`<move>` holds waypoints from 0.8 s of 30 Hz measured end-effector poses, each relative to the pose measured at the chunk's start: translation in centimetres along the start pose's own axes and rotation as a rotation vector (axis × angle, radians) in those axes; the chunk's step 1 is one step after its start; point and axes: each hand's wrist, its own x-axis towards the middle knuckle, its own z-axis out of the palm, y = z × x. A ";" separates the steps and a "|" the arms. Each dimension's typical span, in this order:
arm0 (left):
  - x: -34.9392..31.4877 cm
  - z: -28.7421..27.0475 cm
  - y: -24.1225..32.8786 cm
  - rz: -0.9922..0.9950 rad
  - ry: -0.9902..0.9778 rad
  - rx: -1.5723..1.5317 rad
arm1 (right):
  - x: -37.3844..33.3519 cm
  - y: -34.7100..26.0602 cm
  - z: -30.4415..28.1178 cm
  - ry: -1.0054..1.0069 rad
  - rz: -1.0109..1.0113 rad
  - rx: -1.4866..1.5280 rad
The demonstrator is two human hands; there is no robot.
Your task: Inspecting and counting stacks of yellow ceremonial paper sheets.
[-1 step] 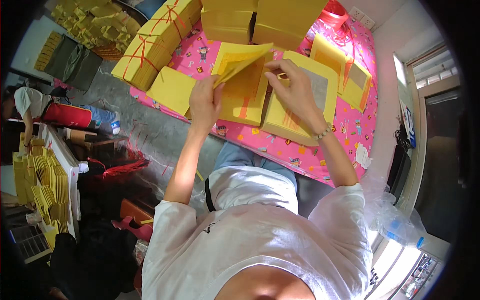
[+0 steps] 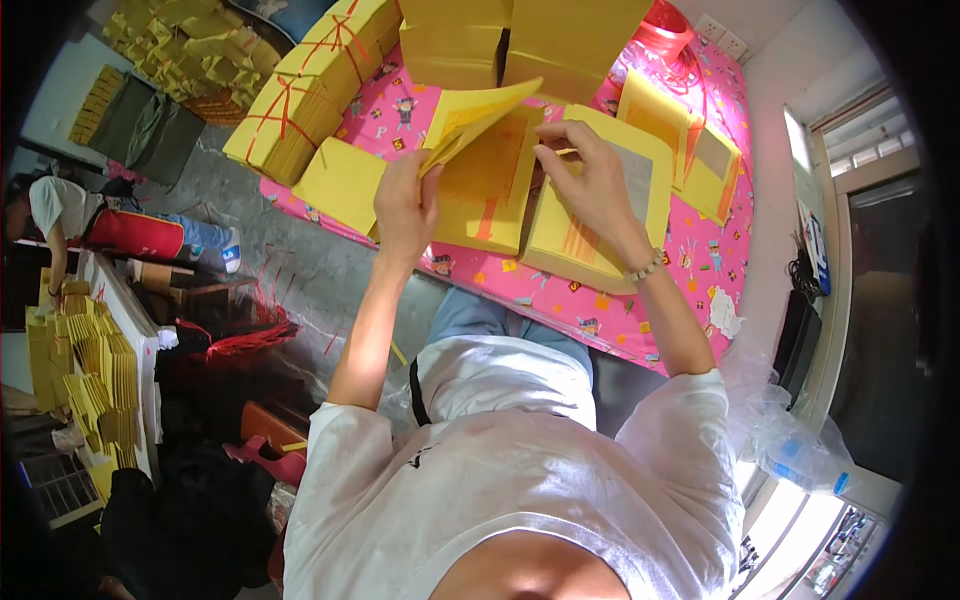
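My left hand [image 2: 405,205] is closed on the edge of some yellow paper sheets [image 2: 478,125], which tilt up over a stack of yellow printed paper [image 2: 485,195]. My right hand [image 2: 595,185] hovers above a second yellow stack [image 2: 590,245] with a grey rectangle on its top. Its thumb and forefinger are bent toward the raised sheets with a small gap between them, and nothing shows in it. Both stacks lie on a table with a pink patterned cover [image 2: 550,290].
Red-tied yellow bundles [image 2: 285,120] line the table's far left, beside a flat yellow stack [image 2: 342,185]. Tall yellow stacks [image 2: 455,50] and a red basket [image 2: 665,30] stand at the back. Yellow sheets [image 2: 690,145] lie right. Another person [image 2: 130,220] bends over a side table at left.
The raised sheets and my left hand have shifted slightly left. The sheets' far corner has drawn away from my right hand, which has barely moved.
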 end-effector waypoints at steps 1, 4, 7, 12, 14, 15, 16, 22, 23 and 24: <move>0.3 -0.1 -0.3 0.005 0.089 -0.033 | -0.2 0.4 -0.3 0.050 0.129 0.128; 1.8 -0.8 1.1 0.074 0.135 -0.159 | -0.5 0.7 -1.4 0.143 0.267 0.305; 2.9 -0.9 3.4 0.142 0.123 -0.328 | -0.5 3.1 -2.9 0.305 0.138 0.390; 2.1 0.8 5.1 -0.046 -0.087 -0.842 | -1.5 1.1 -6.3 0.405 0.200 0.614; 1.7 2.3 5.6 -0.093 -0.124 -0.949 | -2.4 2.6 -7.1 0.412 0.240 0.591; 1.6 3.1 5.8 -0.149 -0.157 -1.048 | -2.9 3.2 -7.5 0.409 0.282 0.575; 1.4 3.8 5.8 -0.176 -0.234 -1.102 | -3.5 3.8 -7.8 0.422 0.283 0.567; 0.1 6.5 5.4 -0.272 -0.300 -1.132 | -5.8 6.6 -6.8 0.571 0.342 0.590; 0.4 6.3 5.8 -0.272 -0.303 -1.132 | -5.7 6.6 -6.7 0.595 0.333 0.615; 0.8 6.0 6.3 -0.265 -0.301 -1.150 | -5.7 6.5 -6.6 0.618 0.323 0.642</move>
